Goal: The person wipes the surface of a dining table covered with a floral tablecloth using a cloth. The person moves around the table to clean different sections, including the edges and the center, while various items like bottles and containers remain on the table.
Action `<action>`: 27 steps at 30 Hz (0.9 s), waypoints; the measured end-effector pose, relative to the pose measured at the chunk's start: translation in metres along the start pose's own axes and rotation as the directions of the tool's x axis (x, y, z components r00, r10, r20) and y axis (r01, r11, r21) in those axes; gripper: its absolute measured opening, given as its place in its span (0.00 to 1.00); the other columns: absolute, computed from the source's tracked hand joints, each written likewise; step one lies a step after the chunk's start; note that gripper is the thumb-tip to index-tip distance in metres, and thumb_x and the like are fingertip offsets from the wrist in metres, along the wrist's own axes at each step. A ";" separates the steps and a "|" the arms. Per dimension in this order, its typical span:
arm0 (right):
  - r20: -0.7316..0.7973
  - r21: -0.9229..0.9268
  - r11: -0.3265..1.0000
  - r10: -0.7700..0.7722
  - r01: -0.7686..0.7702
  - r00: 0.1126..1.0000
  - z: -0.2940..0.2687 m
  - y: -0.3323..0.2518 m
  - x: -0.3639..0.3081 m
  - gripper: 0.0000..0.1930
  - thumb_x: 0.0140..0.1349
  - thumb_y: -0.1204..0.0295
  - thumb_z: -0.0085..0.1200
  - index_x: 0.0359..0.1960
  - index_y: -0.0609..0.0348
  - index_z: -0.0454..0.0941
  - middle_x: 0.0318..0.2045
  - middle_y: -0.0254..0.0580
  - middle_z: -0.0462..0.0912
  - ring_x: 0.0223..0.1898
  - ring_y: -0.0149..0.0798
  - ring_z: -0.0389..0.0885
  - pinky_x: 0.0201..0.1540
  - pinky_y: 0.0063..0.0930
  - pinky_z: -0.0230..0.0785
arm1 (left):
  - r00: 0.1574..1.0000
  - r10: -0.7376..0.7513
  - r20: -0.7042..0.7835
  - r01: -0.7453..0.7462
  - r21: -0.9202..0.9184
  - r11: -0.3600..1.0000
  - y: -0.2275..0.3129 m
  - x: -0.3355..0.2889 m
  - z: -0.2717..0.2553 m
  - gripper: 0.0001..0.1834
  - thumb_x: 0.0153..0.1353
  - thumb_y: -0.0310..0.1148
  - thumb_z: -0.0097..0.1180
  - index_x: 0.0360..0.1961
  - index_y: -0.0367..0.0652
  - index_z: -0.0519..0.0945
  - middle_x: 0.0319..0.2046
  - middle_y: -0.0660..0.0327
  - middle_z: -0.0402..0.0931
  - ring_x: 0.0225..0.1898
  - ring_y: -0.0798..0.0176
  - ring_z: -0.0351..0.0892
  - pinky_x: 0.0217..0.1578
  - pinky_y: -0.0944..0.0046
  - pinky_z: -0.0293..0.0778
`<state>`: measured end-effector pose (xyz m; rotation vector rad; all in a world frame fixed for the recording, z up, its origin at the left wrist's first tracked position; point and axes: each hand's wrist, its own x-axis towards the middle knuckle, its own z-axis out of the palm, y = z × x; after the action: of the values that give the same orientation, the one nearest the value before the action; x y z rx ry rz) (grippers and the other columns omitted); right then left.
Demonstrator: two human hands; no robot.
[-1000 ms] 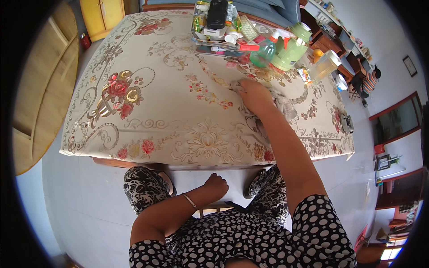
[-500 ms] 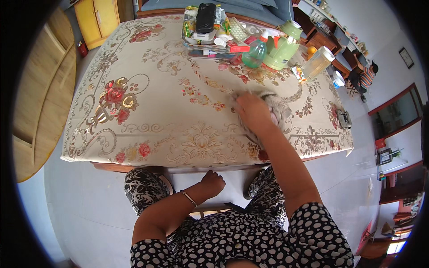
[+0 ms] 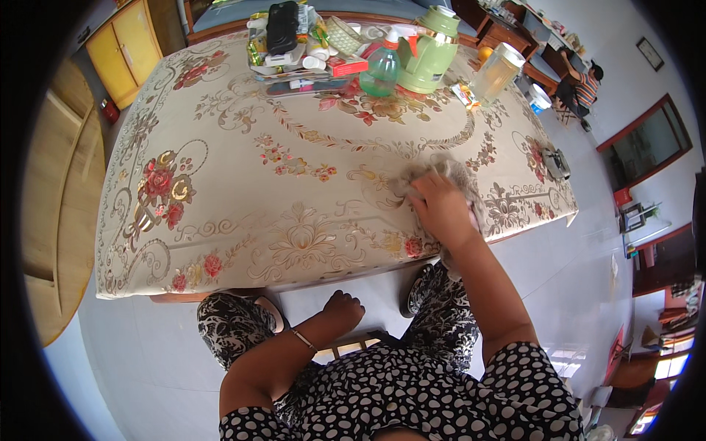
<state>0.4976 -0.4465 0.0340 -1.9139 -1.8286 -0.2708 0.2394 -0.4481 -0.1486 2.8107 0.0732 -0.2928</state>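
With my right hand (image 3: 440, 209) I press a crumpled grey-beige rag (image 3: 462, 175) against the patterned tablecloth (image 3: 235, 184), near the table's front right part. My fingers are bent over the rag, and part of it hangs toward the front edge beneath my wrist. Motion blurs the rag's left side. My left hand (image 3: 343, 312) is held in a loose fist above my lap, short of the table, with nothing visible in it.
At the back stand a loaded tray (image 3: 294, 72), a green spray bottle (image 3: 381, 72), a pale green thermos (image 3: 431, 55) and a clear lidded jar (image 3: 498, 76). A dark grey object (image 3: 557, 164) lies by the right edge. Another person (image 3: 579, 87) sits far right.
My right hand has swept the rag rightward and a little nearer across the tablecloth. The whole view has shifted slightly. My left hand remains a fist over my lap.
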 end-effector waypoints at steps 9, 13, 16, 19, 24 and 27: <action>0.062 -0.145 0.973 0.189 -0.178 0.980 0.038 0.057 0.077 0.11 0.54 0.65 0.57 0.36 0.55 0.75 0.37 0.46 0.79 0.42 0.49 0.78 0.42 0.41 0.71 | 1.000 -0.005 0.031 0.006 -0.021 1.000 -0.001 0.000 0.001 0.10 0.48 0.39 0.62 0.28 0.45 0.80 0.29 0.60 0.78 0.36 0.56 0.78 0.39 0.55 0.69; 0.113 -0.194 0.936 0.320 -0.294 0.941 0.046 0.072 0.113 0.13 0.56 0.62 0.55 0.38 0.54 0.76 0.39 0.47 0.80 0.44 0.49 0.78 0.44 0.42 0.71 | 0.998 -0.013 0.055 0.013 0.001 1.000 0.000 -0.001 -0.005 0.11 0.49 0.39 0.62 0.30 0.44 0.80 0.30 0.59 0.78 0.37 0.55 0.78 0.40 0.55 0.68; 0.075 -0.172 0.931 0.339 -0.323 0.938 0.052 0.083 0.123 0.13 0.56 0.62 0.54 0.40 0.53 0.76 0.40 0.47 0.80 0.44 0.49 0.78 0.45 0.43 0.71 | 0.996 -0.015 0.083 0.015 -0.002 1.000 0.001 0.000 -0.013 0.11 0.50 0.39 0.62 0.31 0.44 0.80 0.31 0.59 0.78 0.38 0.55 0.78 0.40 0.55 0.69; 0.014 -0.114 0.966 0.235 -0.232 0.972 0.058 0.086 0.119 0.12 0.56 0.62 0.54 0.39 0.54 0.77 0.40 0.47 0.80 0.44 0.49 0.78 0.45 0.43 0.70 | 0.994 -0.028 0.104 0.029 -0.010 1.000 -0.003 0.000 -0.019 0.12 0.50 0.39 0.62 0.32 0.44 0.80 0.31 0.59 0.78 0.38 0.55 0.78 0.40 0.55 0.69; -0.043 -0.035 0.999 -0.015 0.013 0.999 0.049 0.059 0.067 0.09 0.55 0.65 0.55 0.32 0.57 0.75 0.35 0.47 0.77 0.40 0.50 0.76 0.43 0.43 0.69 | 0.995 -0.039 0.096 0.041 -0.018 0.999 -0.007 0.001 -0.017 0.12 0.50 0.40 0.62 0.31 0.44 0.80 0.32 0.58 0.78 0.39 0.54 0.78 0.39 0.55 0.70; -0.025 0.010 0.998 -0.054 0.054 0.998 0.024 0.018 0.033 0.09 0.54 0.67 0.56 0.30 0.58 0.73 0.32 0.47 0.76 0.38 0.51 0.76 0.40 0.43 0.68 | 0.998 -0.015 0.069 0.017 -0.025 1.000 -0.002 -0.001 -0.015 0.12 0.49 0.40 0.62 0.30 0.43 0.80 0.31 0.58 0.78 0.37 0.54 0.78 0.38 0.55 0.70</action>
<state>0.5143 -0.4066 0.0247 -1.8481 -1.8639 -0.3013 0.2410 -0.4414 -0.1356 2.7733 0.0829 -0.3888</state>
